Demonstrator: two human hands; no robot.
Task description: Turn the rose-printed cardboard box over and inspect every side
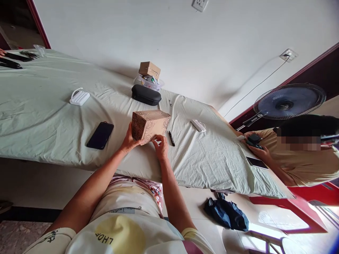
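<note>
A brown cardboard box (156,125) with dark line drawings on its sides is tilted in front of me at the table's near side. My left hand (129,141) is wrapped round its lower left corner, thumb along the bottom edge. At the lower front edge, toward the right, my right hand (161,147) has its fingers bent, thumb and forefinger pinched against the box. A black marker pen (172,138) lies just right of that hand. To the left of the box a dark smartphone (100,135) rests flat on the cloth.
Behind the box are a black zip case (146,95), a clear plastic tub (152,84) and a small carton (149,69). White corded devices lie left (79,97) and right (198,125) on the green tablecloth (206,158). A person (299,158) sits at right, beside a fan (288,102).
</note>
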